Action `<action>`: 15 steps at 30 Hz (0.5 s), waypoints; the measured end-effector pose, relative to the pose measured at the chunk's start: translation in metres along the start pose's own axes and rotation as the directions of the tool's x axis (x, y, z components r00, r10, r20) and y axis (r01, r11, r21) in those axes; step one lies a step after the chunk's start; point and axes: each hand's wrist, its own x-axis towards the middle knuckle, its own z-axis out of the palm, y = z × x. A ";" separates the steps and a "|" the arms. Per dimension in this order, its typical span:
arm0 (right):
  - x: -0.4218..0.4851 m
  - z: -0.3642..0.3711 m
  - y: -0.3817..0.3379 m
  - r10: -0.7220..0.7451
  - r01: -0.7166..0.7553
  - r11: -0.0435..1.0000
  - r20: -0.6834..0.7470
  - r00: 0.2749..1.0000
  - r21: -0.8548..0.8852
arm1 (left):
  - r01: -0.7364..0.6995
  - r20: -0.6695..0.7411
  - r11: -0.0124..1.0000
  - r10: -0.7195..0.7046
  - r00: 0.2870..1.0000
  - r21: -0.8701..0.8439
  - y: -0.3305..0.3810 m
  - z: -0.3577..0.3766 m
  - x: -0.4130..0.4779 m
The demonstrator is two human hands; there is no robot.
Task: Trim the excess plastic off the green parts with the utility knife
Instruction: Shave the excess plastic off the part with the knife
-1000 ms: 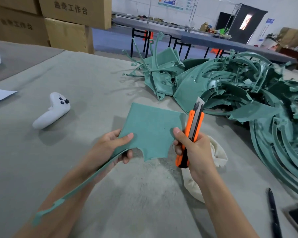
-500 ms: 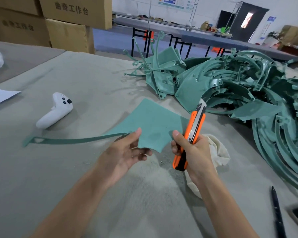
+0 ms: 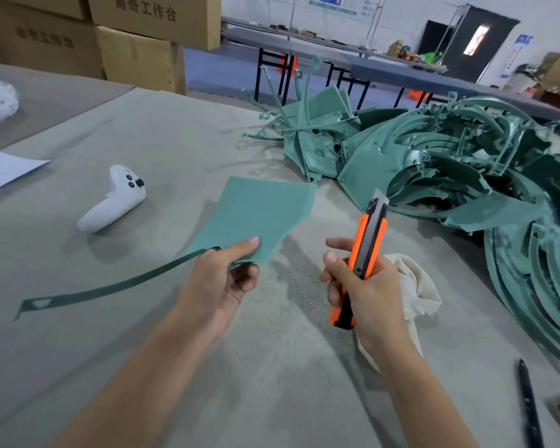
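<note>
While left grip [image 3: 217,282] pinches green panel [image 3: 259,215], strip [image 3: 110,289] uncut, my right grip [image 3: 372,289] clasps utility knife [image 3: 370,244]; pile [image 3: 466,176] at right untrimmed.

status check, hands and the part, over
Left hand pinches green part by its near corner, thin strip trailing left. Right hand grips knife, blade up, clear of the part. Nothing between them.
</note>
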 end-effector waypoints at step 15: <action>0.014 0.015 -0.002 -0.206 0.128 0.910 -0.162 0.965 -0.395 | -0.125 -0.062 0.897 0.167 0.984 0.425 -0.014 0.002 0.000</action>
